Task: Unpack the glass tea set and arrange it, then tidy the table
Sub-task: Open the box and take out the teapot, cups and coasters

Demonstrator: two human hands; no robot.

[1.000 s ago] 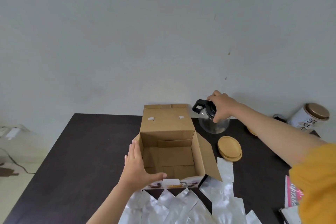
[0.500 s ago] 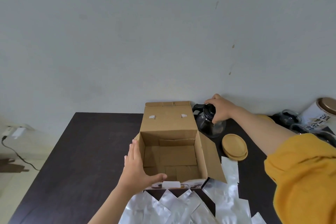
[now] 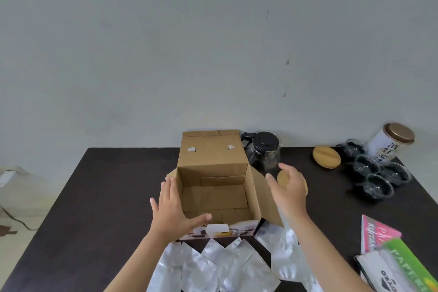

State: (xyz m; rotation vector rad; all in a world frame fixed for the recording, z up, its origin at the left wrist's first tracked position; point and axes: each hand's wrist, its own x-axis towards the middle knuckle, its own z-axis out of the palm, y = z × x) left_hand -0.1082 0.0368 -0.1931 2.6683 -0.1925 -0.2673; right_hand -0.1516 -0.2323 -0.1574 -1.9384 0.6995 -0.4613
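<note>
Table (image 3: 99, 197): dark, against a grey wall.
Cardboard box (image 3: 214, 187): open, centre.
Left hand (image 3: 173, 211): fingers straight, against box's left wall.
Right hand (image 3: 288, 187): spread, empty, beside right flap.
Glass teapot (image 3: 264, 152): behind box.

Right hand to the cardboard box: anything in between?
Nothing visible. The right hand hovers open beside the cardboard box, just past its splayed right flap. It partly covers a wooden coaster; the glass teapot stands behind.
</note>
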